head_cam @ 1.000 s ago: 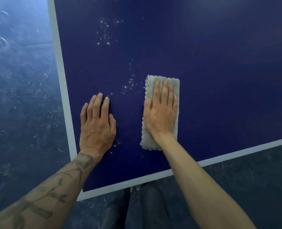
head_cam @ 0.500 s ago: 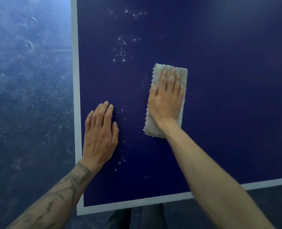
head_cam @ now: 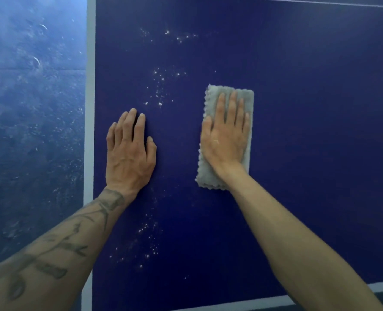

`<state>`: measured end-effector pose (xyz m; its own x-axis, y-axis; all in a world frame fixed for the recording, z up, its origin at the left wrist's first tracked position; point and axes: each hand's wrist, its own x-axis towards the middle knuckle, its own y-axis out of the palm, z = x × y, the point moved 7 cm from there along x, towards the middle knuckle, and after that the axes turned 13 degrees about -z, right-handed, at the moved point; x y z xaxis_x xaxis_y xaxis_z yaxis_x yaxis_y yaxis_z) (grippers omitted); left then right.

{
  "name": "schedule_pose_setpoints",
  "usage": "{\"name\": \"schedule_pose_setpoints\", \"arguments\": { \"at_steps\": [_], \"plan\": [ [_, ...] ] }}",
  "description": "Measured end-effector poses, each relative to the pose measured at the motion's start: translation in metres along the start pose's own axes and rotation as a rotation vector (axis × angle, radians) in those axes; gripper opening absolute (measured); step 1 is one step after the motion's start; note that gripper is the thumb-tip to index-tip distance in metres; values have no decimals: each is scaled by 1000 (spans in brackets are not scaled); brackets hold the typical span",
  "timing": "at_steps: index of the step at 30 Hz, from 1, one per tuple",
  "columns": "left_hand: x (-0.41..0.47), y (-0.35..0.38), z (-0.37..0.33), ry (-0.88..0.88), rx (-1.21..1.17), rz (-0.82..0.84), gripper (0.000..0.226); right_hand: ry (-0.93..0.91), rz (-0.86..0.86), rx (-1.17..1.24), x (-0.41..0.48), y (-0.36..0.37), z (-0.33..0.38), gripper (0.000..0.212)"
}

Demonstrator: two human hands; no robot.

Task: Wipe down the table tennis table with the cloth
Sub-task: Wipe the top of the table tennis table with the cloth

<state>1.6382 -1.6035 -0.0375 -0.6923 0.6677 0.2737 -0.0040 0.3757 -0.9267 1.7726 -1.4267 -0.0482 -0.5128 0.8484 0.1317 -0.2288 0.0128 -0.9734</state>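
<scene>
Cloth (head_cam: 246,97): folded, long axis away from body, under flat right hand (head_cam: 225,140). Left hand (head_cam: 128,153) flat, empty (bracing on bench (head_cam: 309,131)). Specks (head_cam: 159,90) lie leftward.

Deep blue bench, pale grey cloth

You are looking at a dark navy bench (head_cam: 298,153) edged in a pale grey-white stripe (head_cam: 89,108), dotted with white specks (head_cam: 159,86); the cloth (head_cam: 246,97) is showing light grey with scalloped edges, your left forearm (head_cam: 58,248) is bearing dark tattoo lines.
</scene>
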Motion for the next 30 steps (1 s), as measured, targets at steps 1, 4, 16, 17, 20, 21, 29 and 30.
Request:
{"name": "schedule_pose_setpoints", "arguments": {
  "at_steps": [1,4,16,17,20,21,29,30],
  "plan": [
    [0,1,1,-1,2,-3,52,-31,-4,25,3,4,15,69],
    [-1,1,1,-4,2,-3,53,-288,30,90,-37,8,58,69],
    [3,1,0,-24,-6,-26,54,-30,12,14,76,15,21,68],
    [3,1,1,-22,-2,-25,54,-99,21,41,70,17,42,68],
    [3,0,0,-15,1,-26,54,-437,72,73,20,15,74,67],
    [3,0,1,-19,-2,-22,55,-508,92,66,11,13,66,67],
    [4,4,3,-33,-8,2,56,-61,58,-4,124,15,15,68],
    [4,4,3,-31,-6,2,56,-47,52,1,130,19,29,68]
  ]
}}
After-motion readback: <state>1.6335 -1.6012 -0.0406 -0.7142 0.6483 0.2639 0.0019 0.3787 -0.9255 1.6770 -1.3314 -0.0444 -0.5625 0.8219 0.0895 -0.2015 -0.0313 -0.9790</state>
